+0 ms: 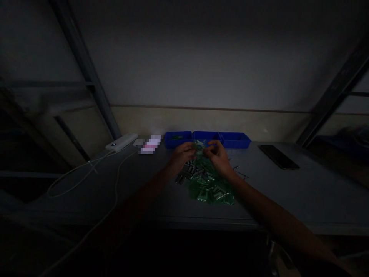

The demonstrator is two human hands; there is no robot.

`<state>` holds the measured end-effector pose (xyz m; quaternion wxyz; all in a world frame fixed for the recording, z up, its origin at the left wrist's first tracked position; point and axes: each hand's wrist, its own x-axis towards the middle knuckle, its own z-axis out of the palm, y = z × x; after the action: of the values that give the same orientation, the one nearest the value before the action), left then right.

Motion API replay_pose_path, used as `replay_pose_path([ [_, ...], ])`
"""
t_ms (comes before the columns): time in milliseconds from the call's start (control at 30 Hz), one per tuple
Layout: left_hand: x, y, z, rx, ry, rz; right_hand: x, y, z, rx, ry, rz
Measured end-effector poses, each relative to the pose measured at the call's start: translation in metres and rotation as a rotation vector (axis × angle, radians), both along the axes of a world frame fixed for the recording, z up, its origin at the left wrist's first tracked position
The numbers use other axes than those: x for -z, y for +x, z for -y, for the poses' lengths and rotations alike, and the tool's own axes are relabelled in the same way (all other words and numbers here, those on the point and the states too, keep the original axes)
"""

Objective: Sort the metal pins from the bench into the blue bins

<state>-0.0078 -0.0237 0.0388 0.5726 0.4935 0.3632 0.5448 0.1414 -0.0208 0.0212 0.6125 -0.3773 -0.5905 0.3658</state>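
Observation:
Both hands are raised over the middle of the table, just in front of the blue bins. Between them is a small clear greenish plastic bag [199, 144]. The fingers of my left hand [182, 156] are closed on its left side. My right hand [218, 156] pinches it from the right. What the bag holds is too dark to make out. Under the hands lies a pile of green plastic bags [211, 190] with small metallic pieces in them. Dark, short metal pieces [184, 173] lie loose at the pile's left.
Three blue bins [235, 140] stand in a row against the wall; the left one has something green inside. A dark phone [279, 157] lies at the right. To the left are a lit phone [150, 145], a white power bank [122, 142] and a white cable [117, 184]. Thin metal pieces [240, 173] lie by my right forearm.

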Motion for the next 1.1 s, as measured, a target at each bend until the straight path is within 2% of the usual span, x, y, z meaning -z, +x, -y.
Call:
replay_pose_path([
  [233, 0.006, 0.0, -0.004, -0.02, 0.018, -0.072, 0.0, 0.002, -0.001, -0.06, -0.08, 0.017],
  [433, 0.007, 0.0, -0.003, -0.063, 0.026, -0.129, 0.002, 0.0, -0.002, -0.036, -0.04, 0.024],
  [633, 0.005, 0.001, -0.003, 0.016, -0.134, -0.064, 0.002, -0.001, 0.002, 0.07, 0.093, 0.13],
  [867, 0.003, 0.002, -0.005, 0.055, -0.257, 0.132, -0.001, -0.002, 0.006, 0.091, 0.089, 0.25],
  [1100, 0.008, 0.002, -0.005, -0.033, -0.138, 0.099, -0.005, -0.003, 0.012, 0.059, 0.084, 0.374],
])
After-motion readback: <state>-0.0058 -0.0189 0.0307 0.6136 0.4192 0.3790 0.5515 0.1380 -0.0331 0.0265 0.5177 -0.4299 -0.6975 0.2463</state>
